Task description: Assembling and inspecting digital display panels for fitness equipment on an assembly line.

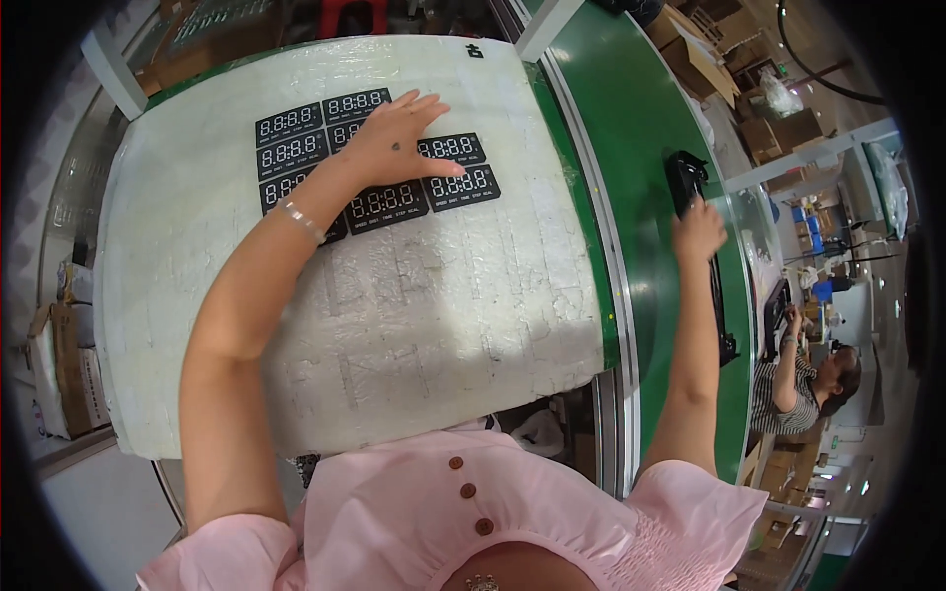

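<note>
Several black display panels with white digit segments lie in rows on a white, plastic-wrapped pad. My left hand rests over the panels with its fingers spread, covering some of them. To the right, my right hand is closed on a long black plastic part on the green conveyor belt. Past the hand, the part's dark length shows along my forearm. Whether that is one piece or two I cannot tell.
A metal rail runs between pad and belt. At the pad's far edge lies a small black piece. White posts stand at the far corners. Across the belt a person in a striped top works; cardboard boxes stand beyond.
</note>
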Motion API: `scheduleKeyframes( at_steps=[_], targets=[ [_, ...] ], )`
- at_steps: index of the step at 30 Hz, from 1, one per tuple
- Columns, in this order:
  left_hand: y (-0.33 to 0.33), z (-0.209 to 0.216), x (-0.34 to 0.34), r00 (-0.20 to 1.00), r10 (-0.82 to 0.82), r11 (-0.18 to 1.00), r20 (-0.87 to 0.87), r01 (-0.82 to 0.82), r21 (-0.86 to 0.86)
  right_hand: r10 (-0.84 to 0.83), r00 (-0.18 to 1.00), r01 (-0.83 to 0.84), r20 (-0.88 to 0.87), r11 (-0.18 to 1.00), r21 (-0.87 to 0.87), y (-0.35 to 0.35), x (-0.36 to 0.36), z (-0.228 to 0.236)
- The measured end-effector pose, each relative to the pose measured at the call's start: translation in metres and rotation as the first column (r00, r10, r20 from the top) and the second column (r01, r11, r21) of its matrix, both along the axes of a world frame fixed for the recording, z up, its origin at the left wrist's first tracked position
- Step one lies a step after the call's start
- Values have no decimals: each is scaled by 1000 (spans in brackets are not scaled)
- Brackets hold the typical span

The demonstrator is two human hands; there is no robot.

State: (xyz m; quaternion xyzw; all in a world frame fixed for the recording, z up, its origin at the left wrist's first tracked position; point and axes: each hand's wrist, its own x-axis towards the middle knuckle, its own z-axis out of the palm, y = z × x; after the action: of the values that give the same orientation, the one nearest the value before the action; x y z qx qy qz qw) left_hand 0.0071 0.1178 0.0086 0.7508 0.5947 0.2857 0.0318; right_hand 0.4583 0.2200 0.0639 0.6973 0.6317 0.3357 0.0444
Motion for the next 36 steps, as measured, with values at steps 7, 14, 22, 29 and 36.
scheduleKeyframes(
  at_steps=[7, 14, 22, 29, 36],
  targets=[
    [17, -20, -8, 997, 23, 981, -79, -38, -191, 387, 143, -876, -911, 479, 66, -6, -221, -17],
    [-19, -14, -30, 993, 99, 987, 69, -90, -132, 549, 56, -921, -834, 351, 170, -9, -283, -66],
    [-23, -14, -33, 989, 132, 986, 74, -123, -115, 376, -76, -905, -924, 363, 222, -26, -283, -62],
    [-19, -21, -37, 987, 132, 986, 94, -120, -119, 587, -127, -903, -800, 265, 338, -36, -291, -55],
    [-12, -13, -35, 990, 99, 994, 104, -93, -63, 559, -148, -836, -816, 370, 405, -35, -287, -59]
  ],
)
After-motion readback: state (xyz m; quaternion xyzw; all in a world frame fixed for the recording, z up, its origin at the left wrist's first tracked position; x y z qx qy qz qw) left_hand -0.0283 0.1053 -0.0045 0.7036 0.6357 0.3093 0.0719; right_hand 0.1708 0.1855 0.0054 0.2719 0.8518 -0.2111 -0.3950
